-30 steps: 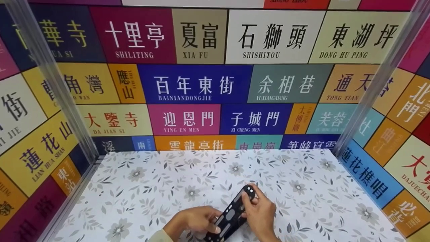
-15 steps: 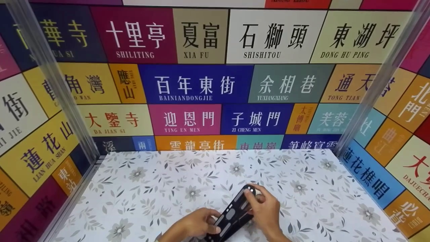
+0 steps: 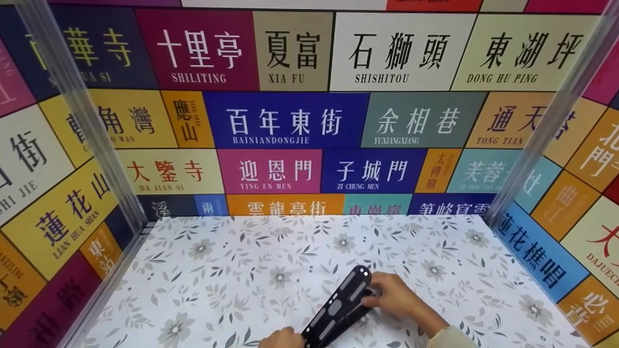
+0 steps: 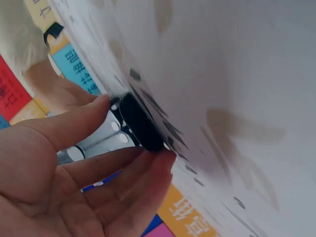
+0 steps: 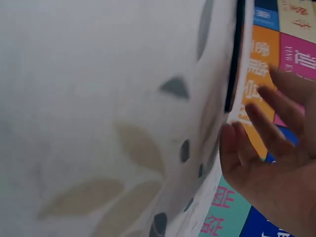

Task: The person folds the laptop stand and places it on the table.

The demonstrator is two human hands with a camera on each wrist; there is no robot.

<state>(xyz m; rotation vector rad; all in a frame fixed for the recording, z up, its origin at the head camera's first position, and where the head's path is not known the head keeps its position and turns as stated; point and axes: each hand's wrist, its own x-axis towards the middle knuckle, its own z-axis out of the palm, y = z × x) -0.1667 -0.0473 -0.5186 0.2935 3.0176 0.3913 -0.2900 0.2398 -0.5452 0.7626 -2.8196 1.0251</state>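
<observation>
A long black slotted bar (image 3: 334,307) with rounded ends slants away from me over the cloth. A second black length shows along its right side, angled away from it. At the near end my left hand (image 3: 283,338) holds it, partly cut off by the frame's bottom. The left wrist view shows the left hand (image 4: 74,168) with its thumb at one edge of the dark end (image 4: 140,121) and fingers at the other. My right hand (image 3: 394,297) is beside the far end, fingertips close to its side. In the right wrist view the right hand's fingers (image 5: 269,126) are spread and loosely bent.
A white cloth with grey flowers (image 3: 232,275) covers the table. Behind it stands a wall of coloured panels (image 3: 285,121) with Chinese lettering. Side panels (image 3: 541,251) and clear corner strips (image 3: 527,150) bound the table left and right.
My right hand has left the bar's upper face and shifted right, with its sleeve now showing. My left hand has dropped lower in the frame. The bar keeps nearly the same slant.
</observation>
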